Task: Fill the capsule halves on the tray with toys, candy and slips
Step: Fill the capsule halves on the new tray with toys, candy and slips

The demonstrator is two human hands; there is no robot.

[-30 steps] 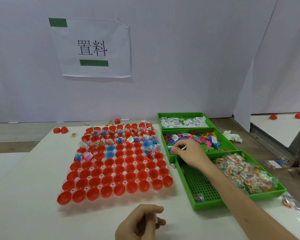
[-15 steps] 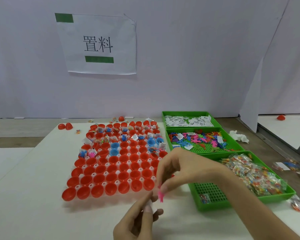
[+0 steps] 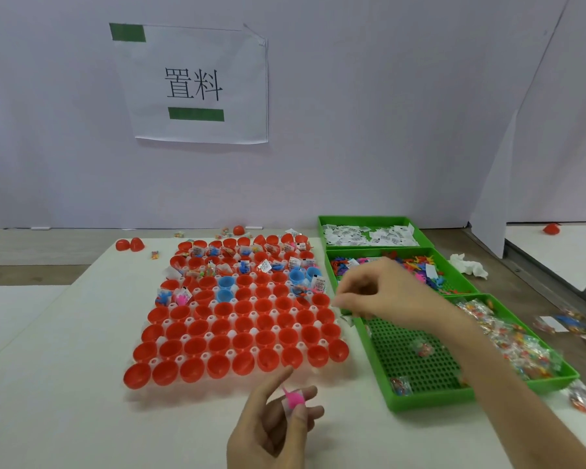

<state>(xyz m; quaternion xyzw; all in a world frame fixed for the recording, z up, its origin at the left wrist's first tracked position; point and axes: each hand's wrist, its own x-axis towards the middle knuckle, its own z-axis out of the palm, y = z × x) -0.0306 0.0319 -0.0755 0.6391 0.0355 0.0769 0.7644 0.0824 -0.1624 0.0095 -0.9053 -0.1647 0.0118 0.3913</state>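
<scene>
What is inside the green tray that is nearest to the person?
Clear candy packets, heaped at its right side, with a few loose on the bare perforated floor. The right forearm crosses the green tray and covers part of it.

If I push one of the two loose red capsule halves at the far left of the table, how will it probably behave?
The loose red capsule halves look like thin, hollow plastic, so one is probably very light and would slide easily. Their rounded dome shape suggests it may rock or roll away rather than stop. The smooth surface might slip when pinched.
</scene>
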